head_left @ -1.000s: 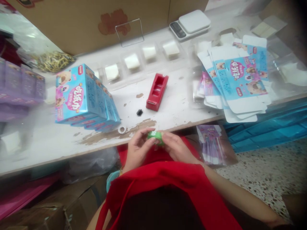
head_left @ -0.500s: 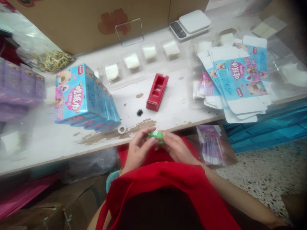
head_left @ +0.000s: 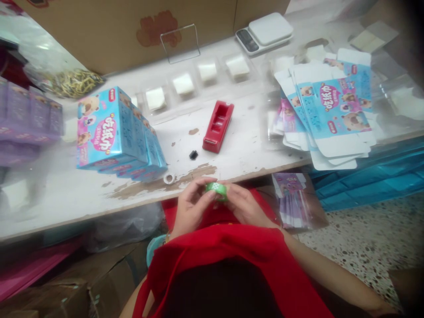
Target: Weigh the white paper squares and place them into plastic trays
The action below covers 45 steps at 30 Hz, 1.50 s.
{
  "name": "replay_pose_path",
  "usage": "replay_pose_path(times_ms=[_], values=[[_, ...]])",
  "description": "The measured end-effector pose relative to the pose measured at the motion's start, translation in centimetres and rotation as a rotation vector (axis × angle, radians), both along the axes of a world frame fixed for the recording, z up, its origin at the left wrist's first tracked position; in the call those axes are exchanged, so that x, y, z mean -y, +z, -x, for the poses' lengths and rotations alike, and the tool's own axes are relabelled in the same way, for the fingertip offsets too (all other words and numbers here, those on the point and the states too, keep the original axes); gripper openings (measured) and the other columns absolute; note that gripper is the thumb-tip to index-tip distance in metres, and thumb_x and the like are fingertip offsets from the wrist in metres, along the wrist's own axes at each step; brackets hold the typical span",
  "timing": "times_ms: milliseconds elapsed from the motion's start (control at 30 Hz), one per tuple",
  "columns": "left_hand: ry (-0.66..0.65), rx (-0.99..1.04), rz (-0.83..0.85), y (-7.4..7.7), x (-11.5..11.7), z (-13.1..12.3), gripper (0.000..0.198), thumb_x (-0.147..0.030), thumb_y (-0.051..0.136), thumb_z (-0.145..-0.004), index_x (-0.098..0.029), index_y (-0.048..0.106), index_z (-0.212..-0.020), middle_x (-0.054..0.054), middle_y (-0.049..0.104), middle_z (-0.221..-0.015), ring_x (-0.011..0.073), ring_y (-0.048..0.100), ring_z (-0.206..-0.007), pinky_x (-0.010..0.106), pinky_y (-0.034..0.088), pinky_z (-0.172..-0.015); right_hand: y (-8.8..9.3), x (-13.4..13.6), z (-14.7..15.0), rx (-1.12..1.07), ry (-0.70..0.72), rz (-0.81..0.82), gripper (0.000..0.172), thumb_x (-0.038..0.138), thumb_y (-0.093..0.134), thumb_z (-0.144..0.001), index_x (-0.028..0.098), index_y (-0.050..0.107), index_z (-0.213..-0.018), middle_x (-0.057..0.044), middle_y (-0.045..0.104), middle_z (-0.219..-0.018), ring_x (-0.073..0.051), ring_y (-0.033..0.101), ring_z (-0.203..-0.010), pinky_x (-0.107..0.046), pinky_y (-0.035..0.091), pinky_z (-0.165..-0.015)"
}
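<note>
Just off the table's front edge, my left hand and my right hand pinch a small green tape roll with white print between them. Fingers of both hands are closed on its two sides. Beyond them on the table lies a red tape dispenser with an empty hollow. A small black piece, perhaps the dispenser's hub, rests to its left. Close to the table edge sits a little white ring, which looks like a tape core.
Blue printed boxes stand in a row at left, beside purple boxes. Flattened blue cartons are stacked at right. Behind are white squares in clear trays, a wire stand, a scale and rubber bands.
The green tape roll has turned slightly between my fingers. Both hands stay nearly in place; the view has shifted very little.
</note>
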<state>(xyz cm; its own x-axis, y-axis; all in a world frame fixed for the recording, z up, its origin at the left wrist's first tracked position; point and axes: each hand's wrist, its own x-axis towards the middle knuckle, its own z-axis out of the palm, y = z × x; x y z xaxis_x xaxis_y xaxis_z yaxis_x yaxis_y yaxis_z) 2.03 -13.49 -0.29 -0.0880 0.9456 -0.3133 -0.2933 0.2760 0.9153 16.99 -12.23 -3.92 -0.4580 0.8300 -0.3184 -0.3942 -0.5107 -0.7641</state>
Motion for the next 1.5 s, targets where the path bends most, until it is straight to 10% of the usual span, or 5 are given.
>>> replay_pose_path(times_ms=[1500], values=[[-0.089, 0.007, -0.075, -0.8, 0.4, 0.6, 0.026, -0.034, 0.072, -0.081, -0.021, 0.069, -0.103, 0.005, 0.064, -0.102, 0.0171, 0.058, -0.09, 0.025, 0.049, -0.08, 0.3, 0.5, 0.1, 0.156, -0.034, -0.348, 0.019, 0.033, 0.051, -0.099, 0.026, 0.069, -0.103, -0.005, 0.058, -0.121, -0.022, 0.055, -0.118, -0.038, 0.038, -0.107]])
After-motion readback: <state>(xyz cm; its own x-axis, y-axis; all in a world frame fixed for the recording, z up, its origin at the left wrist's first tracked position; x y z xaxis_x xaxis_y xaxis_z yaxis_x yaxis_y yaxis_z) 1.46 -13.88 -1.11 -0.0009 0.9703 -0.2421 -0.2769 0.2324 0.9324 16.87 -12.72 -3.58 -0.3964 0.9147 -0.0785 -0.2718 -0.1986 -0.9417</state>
